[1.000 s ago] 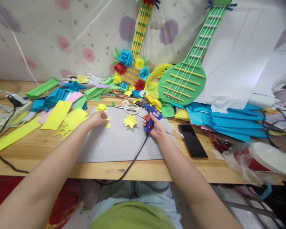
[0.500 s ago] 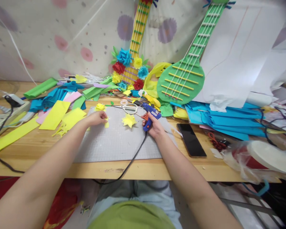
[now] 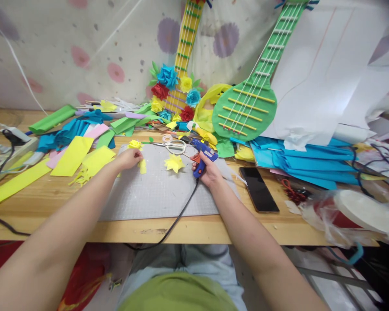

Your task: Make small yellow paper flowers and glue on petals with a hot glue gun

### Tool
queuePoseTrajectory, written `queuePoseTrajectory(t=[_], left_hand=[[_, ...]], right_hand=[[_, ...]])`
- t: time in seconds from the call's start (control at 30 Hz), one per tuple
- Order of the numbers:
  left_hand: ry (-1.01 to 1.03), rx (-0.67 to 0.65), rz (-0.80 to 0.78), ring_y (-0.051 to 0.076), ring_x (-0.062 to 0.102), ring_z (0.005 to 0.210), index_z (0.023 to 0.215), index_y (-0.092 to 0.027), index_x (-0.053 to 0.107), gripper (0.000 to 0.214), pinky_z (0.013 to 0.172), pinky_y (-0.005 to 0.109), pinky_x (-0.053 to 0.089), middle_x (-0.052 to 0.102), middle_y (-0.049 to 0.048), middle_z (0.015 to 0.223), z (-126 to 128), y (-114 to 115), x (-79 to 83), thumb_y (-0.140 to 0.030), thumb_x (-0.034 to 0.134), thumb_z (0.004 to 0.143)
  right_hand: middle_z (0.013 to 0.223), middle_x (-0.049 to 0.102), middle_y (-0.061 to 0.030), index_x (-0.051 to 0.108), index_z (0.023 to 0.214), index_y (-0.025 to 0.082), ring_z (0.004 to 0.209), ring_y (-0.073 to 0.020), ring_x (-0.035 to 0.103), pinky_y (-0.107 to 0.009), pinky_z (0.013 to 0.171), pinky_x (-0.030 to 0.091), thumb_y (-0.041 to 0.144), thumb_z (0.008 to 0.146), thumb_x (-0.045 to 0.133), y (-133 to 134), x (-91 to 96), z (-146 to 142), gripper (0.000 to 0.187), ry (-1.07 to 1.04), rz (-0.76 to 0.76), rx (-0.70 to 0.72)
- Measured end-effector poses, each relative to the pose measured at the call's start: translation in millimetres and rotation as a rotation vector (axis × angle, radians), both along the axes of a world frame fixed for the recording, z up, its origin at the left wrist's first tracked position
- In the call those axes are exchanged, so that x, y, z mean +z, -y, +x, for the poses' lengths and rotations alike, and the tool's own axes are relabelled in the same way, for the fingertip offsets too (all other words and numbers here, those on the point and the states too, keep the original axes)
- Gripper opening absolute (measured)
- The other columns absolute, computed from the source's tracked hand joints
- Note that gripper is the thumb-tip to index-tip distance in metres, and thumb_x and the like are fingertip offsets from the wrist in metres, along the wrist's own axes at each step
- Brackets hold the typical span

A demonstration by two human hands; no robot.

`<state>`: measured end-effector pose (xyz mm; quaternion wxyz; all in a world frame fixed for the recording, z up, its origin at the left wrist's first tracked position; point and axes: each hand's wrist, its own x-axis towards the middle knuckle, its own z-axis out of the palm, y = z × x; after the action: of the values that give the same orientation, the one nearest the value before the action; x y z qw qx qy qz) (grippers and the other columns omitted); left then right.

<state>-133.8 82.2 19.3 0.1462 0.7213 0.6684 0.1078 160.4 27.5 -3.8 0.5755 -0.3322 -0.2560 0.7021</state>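
Observation:
My right hand [image 3: 210, 172] is wrapped around the handle of a blue hot glue gun [image 3: 205, 152] with an orange trigger; its nozzle points left and up. My left hand [image 3: 130, 158] is closed in a pinch at the upper end of a small yellow paper piece [image 3: 143, 167] over the grey cutting mat [image 3: 162, 198]. Just behind that hand lies a yellow paper flower [image 3: 135, 144], partly hidden by it. Between my hands a pointed yellow paper flower [image 3: 174, 163] rests on the mat. White-handled scissors [image 3: 176, 147] lie behind it.
A black phone [image 3: 258, 189] lies right of the mat. Yellow paper sheets [image 3: 73, 155] and blue crepe paper [image 3: 307, 162] lie on either side. A green paper instrument [image 3: 246, 110] and a flowered yellow one [image 3: 184, 52] lean at the back. The gun's black cord [image 3: 181, 214] crosses the front edge.
The view has shifted slightly, moving everything a little left. My left hand stays at the small yellow paper piece, more of which shows now. My right hand keeps holding the glue gun.

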Motion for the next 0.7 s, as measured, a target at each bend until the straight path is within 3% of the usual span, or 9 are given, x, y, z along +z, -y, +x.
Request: queuePoseTrajectory(t=[0.2, 0.37, 0.53, 0.7], left_hand=[[0.177, 0.115, 0.175, 0.017, 0.058, 0.070, 0.082, -0.020, 0.053, 0.015, 0.064, 0.027, 0.042, 0.062, 0.0026, 0.072, 10.3, 12.1, 15.9, -0.032, 0.048, 0.075], [0.626, 0.193, 0.190, 0.013, 0.059, 0.063, 0.083, -0.019, 0.045, 0.017, 0.049, 0.021, 0.040, 0.057, -0.0005, 0.068, 57.7, 33.7, 23.6, -0.028, 0.052, 0.070], [0.994, 0.212, 0.098, 0.015, 0.062, 0.066, 0.079, -0.020, 0.041, 0.029, 0.042, 0.019, 0.038, 0.056, -0.0014, 0.069, 113.4, 56.0, 22.6, -0.025, 0.062, 0.060], [1.197, 0.275, -0.046, 0.016, 0.064, 0.067, 0.076, -0.019, 0.040, 0.032, 0.039, 0.017, 0.034, 0.058, -0.0011, 0.067, 141.6, 65.4, 19.6, -0.025, 0.066, 0.058]], right_hand=[[0.066, 0.064, 0.0017, 0.057, 0.073, 0.018, 0.046, -0.0065, 0.052, -0.018, 0.043, 0.043, 0.038, 0.067, 0.067, 0.4, 0.7, -0.3, 0.024, 0.003, 0.000, -0.007], [0.067, 0.065, 0.0017, 0.057, 0.073, 0.018, 0.046, -0.0063, 0.053, -0.017, 0.040, 0.040, 0.031, 0.061, 0.071, 3.7, 2.8, -2.1, 0.023, 0.047, 0.028, -0.040], [0.072, 0.064, 0.0020, 0.060, 0.075, 0.018, 0.054, -0.0072, 0.057, -0.015, 0.039, 0.036, 0.024, 0.053, 0.076, 9.2, 7.1, -8.1, 0.028, 0.150, 0.116, -0.074], [0.068, 0.061, 0.0054, 0.062, 0.082, 0.020, 0.049, -0.0044, 0.050, -0.017, 0.043, 0.037, 0.022, 0.051, 0.077, 13.0, 6.8, -14.9, 0.035, 0.219, 0.196, -0.073]])
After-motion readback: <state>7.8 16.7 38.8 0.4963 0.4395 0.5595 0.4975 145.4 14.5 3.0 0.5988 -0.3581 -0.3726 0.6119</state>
